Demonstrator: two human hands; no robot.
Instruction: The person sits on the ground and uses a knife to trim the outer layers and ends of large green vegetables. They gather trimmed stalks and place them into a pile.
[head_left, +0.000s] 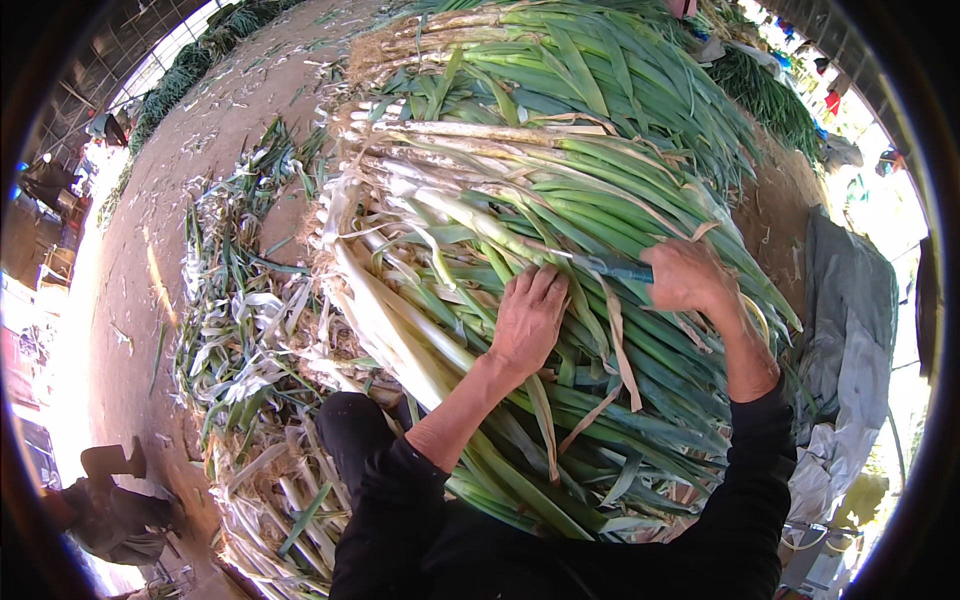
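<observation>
Large green onions (600, 187) lie in a thick layer before me, white root ends to the left and green leaves to the right. My right hand (686, 277) grips the blue-green handle of a knife (607, 268), whose narrow blade points left over the stalks. Just left of the knife tip, my left hand (531, 315) has its fingers curled down on a green onion stalk (487, 225); its fingertips are partly hidden. Pale, thick white stalks (375, 307) run slantwise beneath my left forearm. Dry, tan leaf strips (622, 345) hang among the green leaves.
Peeled leaf scraps (232, 330) are heaped on the bare earth floor (142, 292) at left. More onions (292, 517) lie beside my left knee (352, 424). Grey plastic sheeting (847, 315) stands at right. A person in dark clothing (120, 502) is at lower left.
</observation>
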